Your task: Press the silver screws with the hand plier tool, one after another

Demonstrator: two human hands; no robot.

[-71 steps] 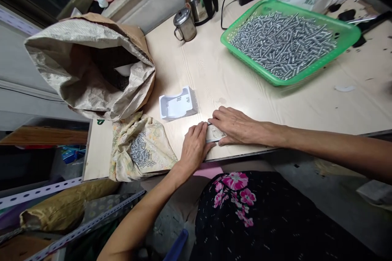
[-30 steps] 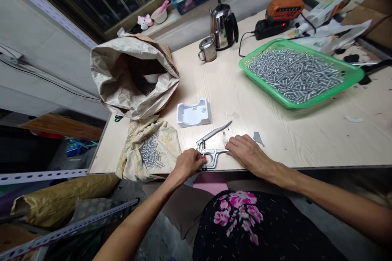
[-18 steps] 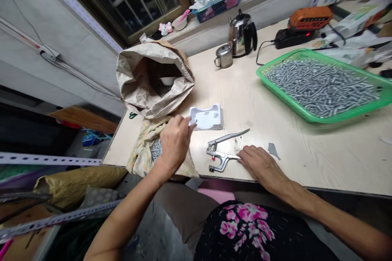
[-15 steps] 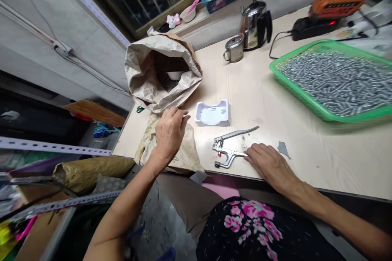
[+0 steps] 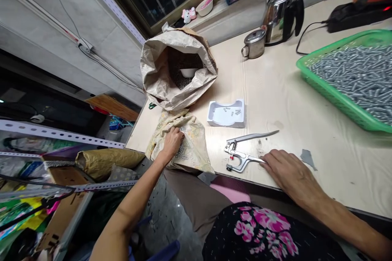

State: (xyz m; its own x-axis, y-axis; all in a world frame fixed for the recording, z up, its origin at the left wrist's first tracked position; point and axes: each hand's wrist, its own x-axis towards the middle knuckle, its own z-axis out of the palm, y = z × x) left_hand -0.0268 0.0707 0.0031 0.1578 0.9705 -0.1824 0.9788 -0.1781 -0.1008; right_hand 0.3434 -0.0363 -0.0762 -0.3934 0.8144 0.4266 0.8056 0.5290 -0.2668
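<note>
Touching the pins (image 5: 183, 155) on the cloth (image 5: 199, 142), the left hand (image 5: 172, 142) has its fingers bunched and curled downward; whether a pin is gripped cannot be told. The right hand (image 5: 290, 173) has its fingers curved close together over the end of one handle of the pliers (image 5: 241, 158), holding it against the table (image 5: 275, 102). The pliers lie flat near the front edge, handles spread, head toward the cloth. Beyond the pliers stands the tray (image 5: 226, 124), with a few loose pins on its floor. A grey scrap (image 5: 308, 159) lies just beside the right hand. Behind the cloth sits the open sack (image 5: 196, 87), a white scoop (image 5: 189, 72) inside. Farther back, the mug (image 5: 255, 45) stands just beside the kettle (image 5: 280, 16). At the right, the green basket (image 5: 339, 100) holds a heap of metal pieces.
</note>
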